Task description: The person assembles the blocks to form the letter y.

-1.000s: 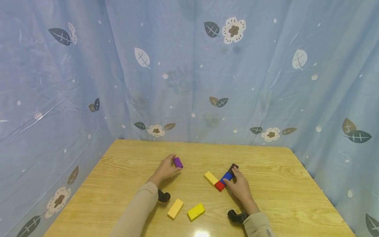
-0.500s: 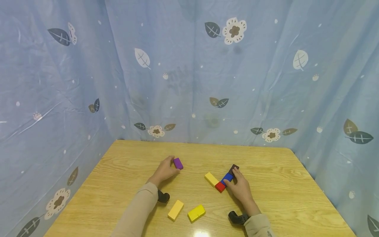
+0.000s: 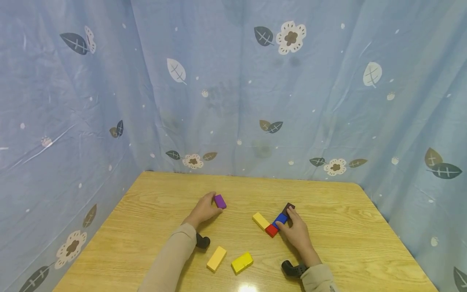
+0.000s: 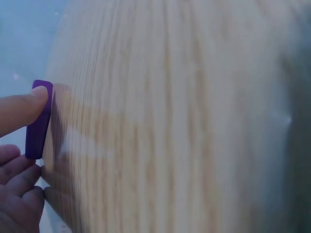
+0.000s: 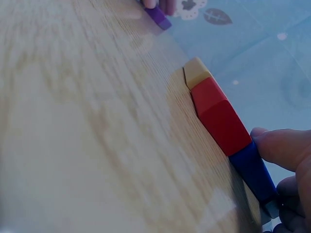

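Observation:
My left hand (image 3: 204, 209) holds a purple block (image 3: 220, 201) at the left middle of the table, thumb on one side and fingers on the other. In the left wrist view the thumb presses on the purple block (image 4: 39, 121) low over the wood. My right hand (image 3: 297, 230) grips a blue block (image 3: 279, 221), its thumb on one side. The fingers reach a dark brown block (image 3: 288, 208) at the blue one's far end. A red block (image 3: 271, 230) touches the blue block's near end. From the red block a pale yellow block (image 3: 261, 221) slants away to the left, forming a V.
Nearer the front lie a light orange block (image 3: 217, 259) and a bright yellow block (image 3: 242, 263), apart from each other. Black wrist mounts (image 3: 292, 269) stick out at both sleeves. A blue patterned curtain (image 3: 233, 89) hangs behind the wooden table (image 3: 168, 182) and along its sides.
Both hands stay where they were, holding the purple and blue blocks. The whole head view shifts slightly; no block visibly moves.

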A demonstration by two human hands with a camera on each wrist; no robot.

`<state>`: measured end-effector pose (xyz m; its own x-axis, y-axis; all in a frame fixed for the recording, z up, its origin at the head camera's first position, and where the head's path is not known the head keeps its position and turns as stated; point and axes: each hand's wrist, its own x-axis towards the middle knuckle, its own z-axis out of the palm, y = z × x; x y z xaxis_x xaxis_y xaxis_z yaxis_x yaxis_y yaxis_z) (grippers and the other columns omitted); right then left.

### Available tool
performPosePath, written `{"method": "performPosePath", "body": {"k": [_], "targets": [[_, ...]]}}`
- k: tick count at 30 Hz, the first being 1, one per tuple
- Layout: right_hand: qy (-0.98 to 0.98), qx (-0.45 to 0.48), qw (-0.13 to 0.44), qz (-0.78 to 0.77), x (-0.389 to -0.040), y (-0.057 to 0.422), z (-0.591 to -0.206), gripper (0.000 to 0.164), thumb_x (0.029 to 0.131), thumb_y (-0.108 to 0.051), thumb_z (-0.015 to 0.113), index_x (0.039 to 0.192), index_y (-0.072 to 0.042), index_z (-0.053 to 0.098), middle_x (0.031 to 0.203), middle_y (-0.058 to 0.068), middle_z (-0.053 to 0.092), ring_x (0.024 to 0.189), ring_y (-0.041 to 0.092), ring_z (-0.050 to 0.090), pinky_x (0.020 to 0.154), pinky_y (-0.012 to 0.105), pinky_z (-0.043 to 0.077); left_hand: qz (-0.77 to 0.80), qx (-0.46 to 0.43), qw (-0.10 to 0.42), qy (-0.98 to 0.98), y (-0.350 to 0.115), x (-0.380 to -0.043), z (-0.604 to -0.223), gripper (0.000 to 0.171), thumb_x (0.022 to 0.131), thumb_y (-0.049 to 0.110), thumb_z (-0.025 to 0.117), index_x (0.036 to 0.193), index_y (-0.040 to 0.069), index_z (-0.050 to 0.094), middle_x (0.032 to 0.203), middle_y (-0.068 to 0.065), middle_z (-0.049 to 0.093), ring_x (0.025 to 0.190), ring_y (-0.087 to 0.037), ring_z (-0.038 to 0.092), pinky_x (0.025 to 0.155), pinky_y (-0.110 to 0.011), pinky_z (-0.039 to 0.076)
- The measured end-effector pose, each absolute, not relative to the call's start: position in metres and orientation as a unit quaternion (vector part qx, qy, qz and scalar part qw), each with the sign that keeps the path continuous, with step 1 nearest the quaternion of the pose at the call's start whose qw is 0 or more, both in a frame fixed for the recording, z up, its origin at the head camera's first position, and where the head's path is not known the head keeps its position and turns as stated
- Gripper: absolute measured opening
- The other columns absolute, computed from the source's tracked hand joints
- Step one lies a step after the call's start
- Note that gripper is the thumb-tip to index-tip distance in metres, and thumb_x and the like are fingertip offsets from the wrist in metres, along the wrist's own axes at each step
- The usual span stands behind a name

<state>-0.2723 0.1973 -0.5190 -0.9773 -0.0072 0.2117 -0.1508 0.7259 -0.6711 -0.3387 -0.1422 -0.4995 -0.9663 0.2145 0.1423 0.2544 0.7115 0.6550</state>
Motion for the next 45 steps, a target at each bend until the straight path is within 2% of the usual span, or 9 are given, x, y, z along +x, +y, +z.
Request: {"method": "performPosePath", "body": {"k": [8, 21, 31, 45], "targets": [[-0.926, 0.043, 0.098, 0.363, -0.272, 0.198, -0.52, 0.073, 0.088, -0.033, 0.067, 0.141, 0.006, 0.037, 0.149, 0.026, 0.03, 0.136, 0.045, 0.028, 0.109, 0.057, 0.03, -0.36, -0.137, 0.028, -0.922, -0.142, -0.336, -0.5, 0.063, 0.084, 0.018, 0.072, 0.133, -0.009, 0.044, 0.134, -0.026, 0.049, 0.124, -0.041, 0.047, 0.106, -0.05, 0.039], [-0.927, 0.045, 0.104, 0.359, -0.275, 0.198, -0.516, 0.073, 0.087, -0.032, 0.068, 0.14, 0.008, 0.038, 0.149, 0.027, 0.031, 0.135, 0.046, 0.03, 0.109, 0.057, 0.03, -0.382, -0.127, 0.054, -0.914, -0.143, -0.342, -0.499, 0.067, 0.076, 0.02, 0.079, 0.129, -0.01, 0.048, 0.124, -0.024, 0.055, 0.111, -0.034, 0.056, 0.096, -0.045, 0.048], [-0.924, 0.047, 0.094, 0.368, -0.27, 0.195, -0.513, 0.073, 0.087, -0.031, 0.067, 0.14, 0.01, 0.037, 0.148, 0.028, 0.029, 0.135, 0.046, 0.028, 0.109, 0.057, 0.029, -0.394, -0.129, 0.059, -0.908, -0.136, -0.337, -0.493, 0.065, 0.078, 0.023, 0.078, 0.129, -0.005, 0.05, 0.127, -0.02, 0.056, 0.118, -0.036, 0.053, 0.102, -0.048, 0.043], [-0.925, 0.046, 0.09, 0.366, -0.275, 0.198, -0.518, 0.073, 0.087, -0.03, 0.068, 0.141, 0.008, 0.036, 0.149, 0.027, 0.029, 0.136, 0.045, 0.028, 0.11, 0.056, 0.028, -0.406, -0.144, 0.049, -0.901, -0.11, -0.336, -0.487, 0.063, 0.076, 0.026, 0.08, 0.125, -0.003, 0.053, 0.124, -0.018, 0.057, 0.115, -0.033, 0.054, 0.101, -0.047, 0.043]]}}
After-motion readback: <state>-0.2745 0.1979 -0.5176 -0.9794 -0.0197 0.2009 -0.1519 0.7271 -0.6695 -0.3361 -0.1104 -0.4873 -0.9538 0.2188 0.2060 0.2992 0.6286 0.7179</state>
